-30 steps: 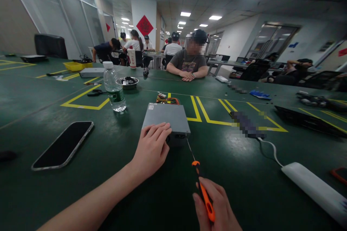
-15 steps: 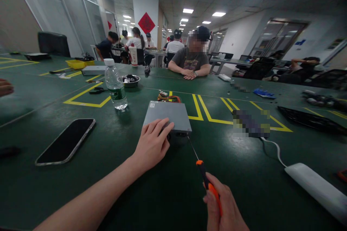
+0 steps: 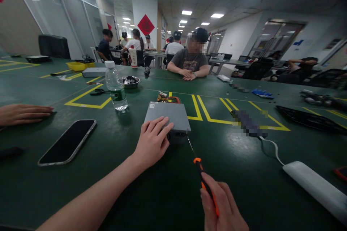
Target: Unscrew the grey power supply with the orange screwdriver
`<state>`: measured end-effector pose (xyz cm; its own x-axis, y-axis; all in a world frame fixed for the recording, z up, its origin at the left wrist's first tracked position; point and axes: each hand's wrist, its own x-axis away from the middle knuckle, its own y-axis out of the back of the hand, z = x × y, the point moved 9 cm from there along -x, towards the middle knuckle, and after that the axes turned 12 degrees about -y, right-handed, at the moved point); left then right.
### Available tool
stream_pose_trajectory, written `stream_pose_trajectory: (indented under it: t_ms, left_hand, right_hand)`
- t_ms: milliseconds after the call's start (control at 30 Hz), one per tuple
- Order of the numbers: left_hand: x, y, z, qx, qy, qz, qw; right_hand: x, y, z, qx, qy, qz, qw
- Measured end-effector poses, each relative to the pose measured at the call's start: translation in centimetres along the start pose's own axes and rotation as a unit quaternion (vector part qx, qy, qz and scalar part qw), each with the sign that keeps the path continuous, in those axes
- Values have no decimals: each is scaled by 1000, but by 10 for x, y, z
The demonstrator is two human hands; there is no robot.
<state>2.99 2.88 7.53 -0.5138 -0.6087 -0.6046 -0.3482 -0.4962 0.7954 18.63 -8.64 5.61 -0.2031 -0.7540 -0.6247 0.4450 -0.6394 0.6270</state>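
A grey metal box (image 3: pixel 176 115) with coloured wires (image 3: pixel 169 97) behind it rests on the green table. My left hand (image 3: pixel 153 139) holds its near left part, fingers over the top and thumb down at the front side. In my right hand (image 3: pixel 221 198) is a screwdriver (image 3: pixel 199 166) with an orange and black handle, gripped between thumb and fingers. The shaft slants up and left, its tip at the lower right corner of the box's front face. Whether the tip sits in a screw is too small to tell.
A phone (image 3: pixel 69 142) and a water bottle (image 3: pixel 116 88) stand left, with a metal bowl (image 3: pixel 131 82) behind. Another person's hand (image 3: pixel 25 114) rests at the left edge. To the right are a white power strip (image 3: pixel 314 187) and cable. A person (image 3: pixel 189 61) sits opposite.
The other person's hand at the left edge has come further into view, onto the table. My right hand and the screwdriver handle have shifted slightly left; my left hand stays on the box.
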Motion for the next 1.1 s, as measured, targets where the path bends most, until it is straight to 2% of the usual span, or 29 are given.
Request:
stream_pose_trajectory:
  t_ms: [100,200,300,500,733,833,933,1100]
  left_hand:
    - [0,0,0,0,0,-2,1000]
    - [0,1,0,2,1,-5,1000]
    - [1,1,0,7,0,-6,1000]
    - [1,-1,1,11,-1,-4,1000]
    - [1,-2,1,11,3,3,1000]
    - [1,-2,1,10,4,7,1000]
    - [1,0,0,7,6,1,1000]
    - [1,2,0,7,6,-9,1000]
  right_hand:
    - [4,-9,0,-2,-23,10,1000]
    - [11,-13,9,-16,-23,-16,999]
    - [13,-8,19,-23,2,-52,998]
    - [5,4,23,-22,62,-51,997]
    - [0,0,7,-8,-18,-45,999]
    - [5,-4,10,-8,-15,-54,998]
    - [9,-10,10,7,-7,-36,999]
    - [7,-10,-8,38,-54,-1,998]
